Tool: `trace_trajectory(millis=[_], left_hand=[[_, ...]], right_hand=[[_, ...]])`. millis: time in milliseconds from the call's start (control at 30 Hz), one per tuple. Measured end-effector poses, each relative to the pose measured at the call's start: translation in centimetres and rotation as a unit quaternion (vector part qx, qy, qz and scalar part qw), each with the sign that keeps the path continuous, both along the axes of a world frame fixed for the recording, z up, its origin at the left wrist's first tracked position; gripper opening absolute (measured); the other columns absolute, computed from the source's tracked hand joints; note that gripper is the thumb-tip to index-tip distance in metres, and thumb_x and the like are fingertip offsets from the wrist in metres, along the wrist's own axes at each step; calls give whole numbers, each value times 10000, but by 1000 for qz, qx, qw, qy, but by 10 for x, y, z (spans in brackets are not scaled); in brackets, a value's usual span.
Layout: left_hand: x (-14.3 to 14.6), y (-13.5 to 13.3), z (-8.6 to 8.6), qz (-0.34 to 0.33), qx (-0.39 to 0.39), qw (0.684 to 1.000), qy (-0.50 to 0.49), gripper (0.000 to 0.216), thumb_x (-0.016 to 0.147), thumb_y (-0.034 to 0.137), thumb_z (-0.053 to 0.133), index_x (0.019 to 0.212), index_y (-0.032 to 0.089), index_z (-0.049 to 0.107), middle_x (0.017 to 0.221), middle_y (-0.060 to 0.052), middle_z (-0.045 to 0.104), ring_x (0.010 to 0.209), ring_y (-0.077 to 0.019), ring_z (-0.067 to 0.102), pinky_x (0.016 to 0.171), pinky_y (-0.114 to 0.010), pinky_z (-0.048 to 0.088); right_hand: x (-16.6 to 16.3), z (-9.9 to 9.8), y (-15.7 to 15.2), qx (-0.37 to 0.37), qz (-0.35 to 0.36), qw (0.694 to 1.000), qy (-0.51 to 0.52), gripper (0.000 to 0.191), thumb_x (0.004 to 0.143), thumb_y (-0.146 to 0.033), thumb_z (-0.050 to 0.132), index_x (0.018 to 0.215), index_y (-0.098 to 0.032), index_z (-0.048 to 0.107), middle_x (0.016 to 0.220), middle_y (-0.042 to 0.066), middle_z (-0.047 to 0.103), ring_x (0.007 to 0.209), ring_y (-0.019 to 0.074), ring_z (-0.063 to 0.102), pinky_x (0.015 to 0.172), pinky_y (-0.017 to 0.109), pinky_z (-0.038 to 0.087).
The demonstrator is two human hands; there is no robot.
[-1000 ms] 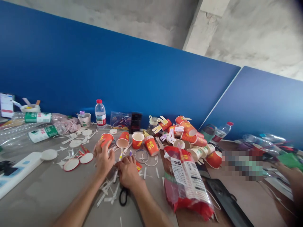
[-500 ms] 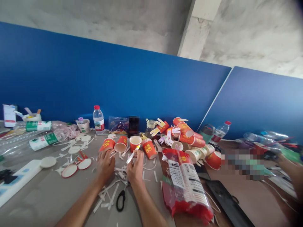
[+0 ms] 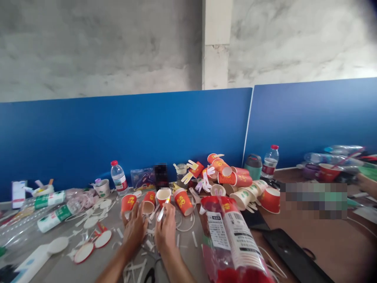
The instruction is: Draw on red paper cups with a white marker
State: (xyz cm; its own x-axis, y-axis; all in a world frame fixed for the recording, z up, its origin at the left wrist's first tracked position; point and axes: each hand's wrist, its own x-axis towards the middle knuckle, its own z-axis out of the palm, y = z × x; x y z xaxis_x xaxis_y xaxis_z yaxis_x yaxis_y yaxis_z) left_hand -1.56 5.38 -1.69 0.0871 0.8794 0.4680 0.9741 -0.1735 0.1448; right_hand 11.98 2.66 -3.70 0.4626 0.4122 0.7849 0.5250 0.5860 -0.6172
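Observation:
My left hand (image 3: pixel 135 230) reaches to a red paper cup (image 3: pixel 128 203) with gold print. Its fingers are spread and overlap the cup's lower edge; whether they press on it I cannot tell. My right hand (image 3: pixel 165 230) is closed on a white pen-like stick (image 3: pixel 160 214) with a yellow part near its upper end. Just behind that hand stands a red cup (image 3: pixel 163 196), its white inside showing. A tipped red cup (image 3: pixel 149 203) lies between the hands, and a stack of red cups (image 3: pixel 183 202) leans to the right. Scissors (image 3: pixel 150 274) lie below, partly under the right forearm.
White paper strips litter the grey table. On the right are a plastic bag of cups (image 3: pixel 232 236), a pile of red and white cups (image 3: pixel 232 177) and a black flat object (image 3: pixel 291 253). Plastic bottles (image 3: pixel 54 218) lie left. Another person's hand (image 3: pixel 369 182) shows far right.
The view has tipped up and levelled, so the table sits lower. My left hand's fingers look more spread, and its cup more upright. The right hand still holds the stick.

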Motion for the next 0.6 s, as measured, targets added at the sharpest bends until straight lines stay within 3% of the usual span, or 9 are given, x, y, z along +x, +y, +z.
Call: trace_trajectory(millis=[167,300,400,533,600], left_hand=[[2,19,10,-10,-6,999,-44,653,1039,137,508,1665,107,692,1690,-338,693,1601,-475,663,1400,-803,315],[-3,36,18,-57,13,981,-187,466,946,161,570,1310,172,860,1377,-245,876,1363,-420,802,1371,-694,410],[-14,45,25,-86,22,961,-262,282,884,244,602,1022,250,848,1159,-174,912,1210,-388,832,1269,-587,535],[-35,42,36,-92,47,932,-347,232,857,404,648,948,265,809,1131,-190,898,1207,-435,807,1212,-608,559],[-45,33,39,-94,42,907,-408,299,837,529,671,919,269,793,1045,-182,881,1119,-446,808,1075,-581,626]], right_hand=[[0,-7,2,-13,17,1000,-18,413,1076,-165,537,1452,-236,694,1251,149,817,1115,323,806,964,482,692],[-1,-12,4,11,9,1000,-26,480,1057,-109,510,1491,-236,671,1276,150,798,1116,307,806,959,462,692],[2,-13,6,24,10,999,-37,529,1036,-91,527,1525,-245,655,1292,148,791,1134,316,803,972,473,691],[6,-10,7,36,-15,999,-28,525,1040,-76,504,1504,-271,654,1278,137,791,1143,312,800,981,475,689],[7,-8,5,36,-10,999,-17,478,1056,-106,511,1478,-275,658,1268,133,787,1138,310,796,990,485,687]])
